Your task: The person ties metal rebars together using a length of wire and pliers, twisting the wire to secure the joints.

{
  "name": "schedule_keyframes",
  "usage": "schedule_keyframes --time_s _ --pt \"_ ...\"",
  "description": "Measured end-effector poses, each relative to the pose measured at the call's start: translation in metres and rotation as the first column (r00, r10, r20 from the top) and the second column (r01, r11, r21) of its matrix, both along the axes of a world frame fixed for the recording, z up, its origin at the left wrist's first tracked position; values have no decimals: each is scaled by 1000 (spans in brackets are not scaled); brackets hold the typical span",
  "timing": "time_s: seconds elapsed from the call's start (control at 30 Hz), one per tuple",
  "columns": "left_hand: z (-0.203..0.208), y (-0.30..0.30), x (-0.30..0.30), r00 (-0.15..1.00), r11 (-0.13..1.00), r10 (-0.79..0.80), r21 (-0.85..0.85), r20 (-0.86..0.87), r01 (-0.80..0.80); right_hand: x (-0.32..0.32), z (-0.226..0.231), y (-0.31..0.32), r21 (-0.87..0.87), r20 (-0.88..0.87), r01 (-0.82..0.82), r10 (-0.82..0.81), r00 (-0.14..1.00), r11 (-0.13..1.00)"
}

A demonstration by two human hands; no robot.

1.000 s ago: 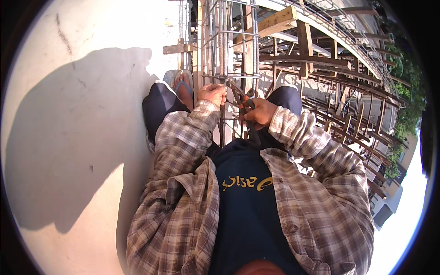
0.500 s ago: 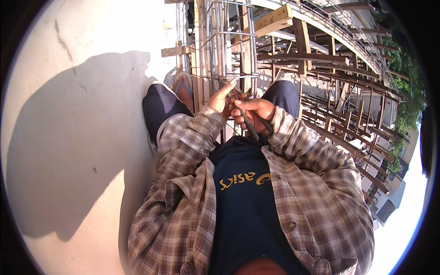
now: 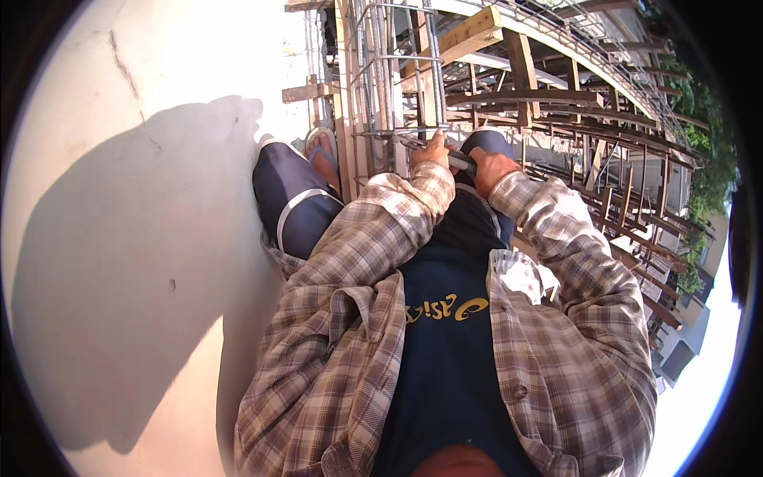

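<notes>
My right hand (image 3: pixel 493 168) is closed round the dark handles of a pair of pincers (image 3: pixel 461 159), which point left toward the rebar cage (image 3: pixel 389 95). My left hand (image 3: pixel 431 149) is at the near right corner of the cage, beside a steel stirrup (image 3: pixel 405 131). Its fingers are bent in, partly hidden by the back of the hand, and what they pinch cannot be made out. The jaws of the pincers lie close to the left hand and are not clearly visible.
A pale wall or slab (image 3: pixel 119 238) with a crack and my shadow takes up the left side. Wooden formwork boards (image 3: pixel 344 119) run along the cage. A timber (image 3: pixel 469 40) crosses at the upper right, with many wooden props and beams (image 3: pixel 556 99) beyond. My sandalled foot (image 3: pixel 323 155) is left of the cage.
Both hands have moved to the right. The pincers have swung from pointing away from my body to lying nearly sideways. My left hand has gone from extended fingers to a bent grip.
</notes>
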State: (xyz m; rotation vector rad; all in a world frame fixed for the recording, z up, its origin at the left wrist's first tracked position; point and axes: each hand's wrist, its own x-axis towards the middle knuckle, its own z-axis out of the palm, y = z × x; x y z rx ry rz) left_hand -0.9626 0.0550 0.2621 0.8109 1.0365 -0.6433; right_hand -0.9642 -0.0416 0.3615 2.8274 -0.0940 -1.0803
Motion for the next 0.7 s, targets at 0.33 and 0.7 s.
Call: schedule_keyframes --time_s 0.33,0.7 --pt "-35 40 -23 949 685 299 -715 101 -139 -33 5 15 51 -986 986 -164 25 -159" --pt "-8 50 -24 916 739 382 -637 127 -219 5 18 24 166 -842 912 -427 330 376"
